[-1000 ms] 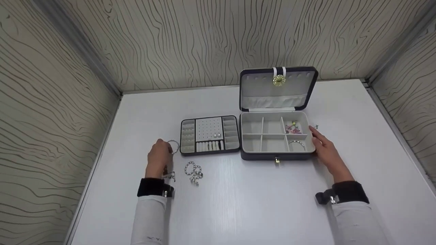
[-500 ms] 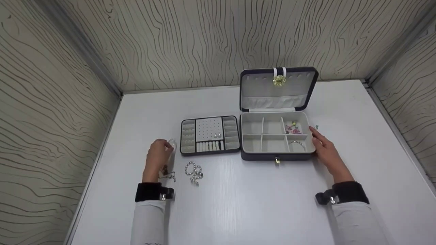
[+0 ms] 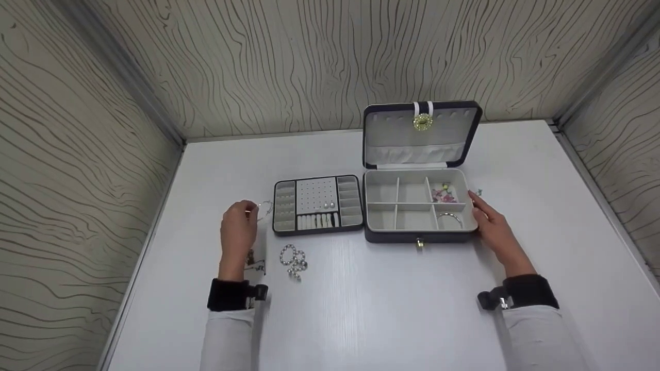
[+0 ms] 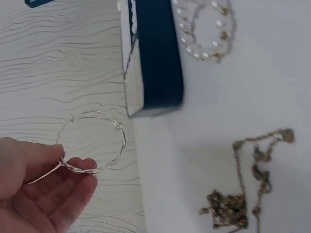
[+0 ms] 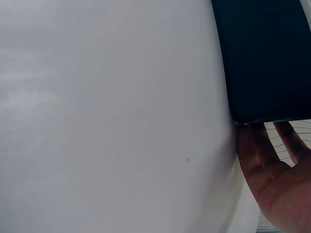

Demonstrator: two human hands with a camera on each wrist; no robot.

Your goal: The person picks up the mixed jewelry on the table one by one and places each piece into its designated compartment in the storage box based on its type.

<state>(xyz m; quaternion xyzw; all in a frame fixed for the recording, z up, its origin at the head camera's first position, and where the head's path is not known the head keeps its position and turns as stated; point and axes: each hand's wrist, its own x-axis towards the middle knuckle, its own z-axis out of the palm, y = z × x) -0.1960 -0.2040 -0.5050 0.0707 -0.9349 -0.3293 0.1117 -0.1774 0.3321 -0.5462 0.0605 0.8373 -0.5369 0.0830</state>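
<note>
A thin silver bangle (image 4: 119,127) is pinched between the thumb and fingertips of my left hand (image 3: 238,232), raised beside the left end of the jewelry tray (image 3: 317,231). Its ring points away from the hand, toward the tray. My right hand (image 3: 495,229) rests against the right side of the dark blue jewelry box (image 3: 392,237), whose lid stands up. In the right wrist view, its extended fingers touch the box's corner. Inside the box, pink beaded jewelry (image 3: 443,195) lies in the back right compartment, and another silver bangle (image 3: 454,216) in the front right one.
A pearl bracelet (image 3: 287,255) lies on the white table (image 3: 381,309) in front of the tray. Close to my left wrist is a bronze-coloured chain necklace (image 4: 227,208). Two pearl earrings (image 3: 328,205) sit on the tray's panel. A small light-blue piece (image 3: 479,192) lies right of the box.
My left hand has shifted slightly away from me with the bangle, which has turned in its fingers. My right hand has stayed at the box.
</note>
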